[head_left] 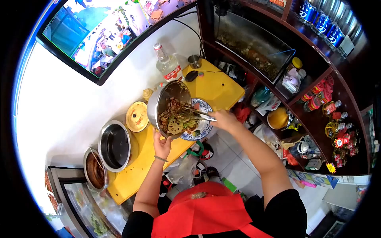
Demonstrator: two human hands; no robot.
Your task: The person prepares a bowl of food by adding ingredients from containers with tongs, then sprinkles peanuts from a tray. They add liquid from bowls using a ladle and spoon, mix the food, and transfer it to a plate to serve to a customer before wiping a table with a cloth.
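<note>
A steel bowl (154,104) is tilted toward a blue-and-white plate (204,106) on the yellow table. My left hand (162,144) grips the bowl's lower rim, fingers closed on it. Mixed food with a lotus root slice (175,125) fills the bowl's mouth. In my right hand (225,120) are metal tongs (204,116), their tips in the food at the bowl's edge, above the plate. The bowl and food hide part of the plate.
The yellow table (214,89) runs diagonally, bearing a large clear bottle (168,65), a metal cup (194,61), a yellow round lid (137,116), a pot of dark liquid (115,146) and a sauce pot (94,170). Shelves (293,105) stand at the right.
</note>
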